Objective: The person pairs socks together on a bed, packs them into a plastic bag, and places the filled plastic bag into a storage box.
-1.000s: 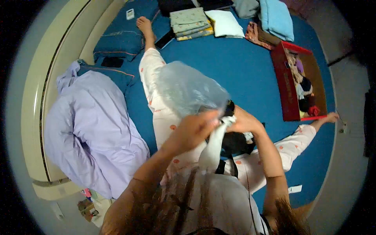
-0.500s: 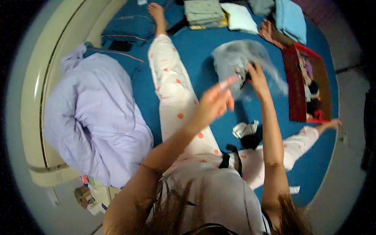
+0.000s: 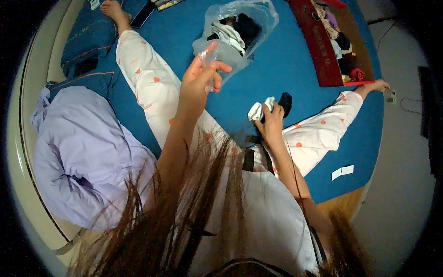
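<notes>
My left hand (image 3: 197,82) grips the near edge of a clear plastic bag (image 3: 264,19), its fingers closed on the thin film. Inside the open bag lie crumpled white (image 3: 229,38) and black (image 3: 248,28) cloth pieces that look like socks. Between my legs, my right hand (image 3: 273,123) has its fingers closed round a bunched white sock (image 3: 255,111) with dark parts. A black sock (image 3: 286,104) sticks out just beyond those fingers; whether it is also held I cannot tell.
A red box (image 3: 324,51) of small folded clothes stands at the upper right. Lilac bedding (image 3: 87,152) is heaped on the left. A phone (image 3: 143,15) lies by my foot, and a white paper slip (image 3: 342,172) near the bed's right edge.
My right hand has left the bag and come down to the socks between my legs. My left hand has taken hold of the bag's edge. The view has shifted, and the bag's opening now shows.
</notes>
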`<state>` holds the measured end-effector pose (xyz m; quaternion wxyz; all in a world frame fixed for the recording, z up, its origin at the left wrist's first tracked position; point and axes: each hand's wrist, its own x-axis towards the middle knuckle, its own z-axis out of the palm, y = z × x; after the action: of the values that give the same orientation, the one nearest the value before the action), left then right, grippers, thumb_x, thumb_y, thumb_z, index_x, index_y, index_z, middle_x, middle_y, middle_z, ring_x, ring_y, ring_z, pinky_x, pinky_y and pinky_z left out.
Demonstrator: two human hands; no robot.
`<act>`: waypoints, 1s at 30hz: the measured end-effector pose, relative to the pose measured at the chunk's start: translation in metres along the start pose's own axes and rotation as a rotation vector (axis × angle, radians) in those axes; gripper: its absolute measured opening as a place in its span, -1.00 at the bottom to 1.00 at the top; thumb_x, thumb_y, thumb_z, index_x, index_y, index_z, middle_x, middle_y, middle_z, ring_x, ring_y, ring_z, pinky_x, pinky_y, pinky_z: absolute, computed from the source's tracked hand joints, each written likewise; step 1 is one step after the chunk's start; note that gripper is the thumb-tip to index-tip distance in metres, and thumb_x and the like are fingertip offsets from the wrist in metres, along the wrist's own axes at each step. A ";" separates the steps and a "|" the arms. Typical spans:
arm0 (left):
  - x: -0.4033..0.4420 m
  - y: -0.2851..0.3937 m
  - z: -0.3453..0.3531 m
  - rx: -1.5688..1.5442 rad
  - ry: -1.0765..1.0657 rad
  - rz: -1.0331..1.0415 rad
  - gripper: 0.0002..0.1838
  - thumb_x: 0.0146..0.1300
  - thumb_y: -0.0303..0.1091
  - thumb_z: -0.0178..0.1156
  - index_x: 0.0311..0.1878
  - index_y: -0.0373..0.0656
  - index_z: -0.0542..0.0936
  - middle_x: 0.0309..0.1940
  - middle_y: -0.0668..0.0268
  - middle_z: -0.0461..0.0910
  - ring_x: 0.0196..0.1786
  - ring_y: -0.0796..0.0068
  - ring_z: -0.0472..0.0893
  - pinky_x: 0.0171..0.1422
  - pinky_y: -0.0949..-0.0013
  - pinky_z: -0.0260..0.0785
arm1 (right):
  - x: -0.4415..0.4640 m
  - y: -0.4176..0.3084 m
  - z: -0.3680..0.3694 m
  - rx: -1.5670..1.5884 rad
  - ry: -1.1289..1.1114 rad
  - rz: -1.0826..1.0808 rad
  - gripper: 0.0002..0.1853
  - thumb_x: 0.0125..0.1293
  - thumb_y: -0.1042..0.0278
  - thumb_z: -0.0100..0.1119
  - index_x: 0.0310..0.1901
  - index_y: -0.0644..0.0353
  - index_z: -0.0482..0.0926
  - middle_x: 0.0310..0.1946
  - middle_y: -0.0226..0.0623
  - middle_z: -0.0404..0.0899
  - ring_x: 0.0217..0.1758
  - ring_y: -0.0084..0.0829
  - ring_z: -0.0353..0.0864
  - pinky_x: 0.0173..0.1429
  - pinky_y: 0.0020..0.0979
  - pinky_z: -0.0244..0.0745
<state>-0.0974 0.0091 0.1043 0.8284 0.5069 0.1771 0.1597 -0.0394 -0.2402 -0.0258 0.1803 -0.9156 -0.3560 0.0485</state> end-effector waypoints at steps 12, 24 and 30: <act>-0.020 -0.014 0.011 0.033 -0.044 -0.016 -0.45 0.36 -0.31 -0.12 0.37 -0.21 0.08 -0.33 0.17 0.51 -0.48 0.62 0.38 -0.33 0.58 0.26 | 0.140 -0.043 -0.127 2.181 -0.057 -0.049 -0.47 0.00 0.59 0.10 0.10 0.33 0.34 -0.12 -0.02 0.55 -0.13 -0.24 0.58 -0.25 -0.41 0.52; 0.003 0.024 -0.039 -0.240 -0.003 0.163 -0.45 0.36 -0.32 -0.09 0.38 -0.13 0.07 -0.37 0.31 0.38 -0.40 0.60 0.30 -0.31 0.54 0.17 | 0.215 0.001 -0.046 0.149 -0.161 -0.439 -0.54 0.21 0.02 0.10 0.10 0.05 0.48 0.04 -0.08 0.50 0.08 -0.14 0.49 0.15 -0.30 0.34; 0.041 0.069 -0.064 -0.338 -0.251 0.202 -0.39 0.29 -0.39 0.00 0.35 -0.34 0.05 -0.34 0.38 0.31 -0.26 0.55 0.33 0.08 0.32 0.20 | 0.240 0.017 -0.156 -0.104 -0.104 -0.228 -0.58 0.27 0.11 0.13 0.07 0.16 0.46 -0.14 -0.05 0.56 -0.09 -0.31 0.58 -0.03 -0.33 0.43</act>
<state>-0.0959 0.1074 0.1333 0.8969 0.3920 -0.0081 0.2048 0.1834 -0.1373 0.1222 0.1183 -0.8736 -0.4686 0.0567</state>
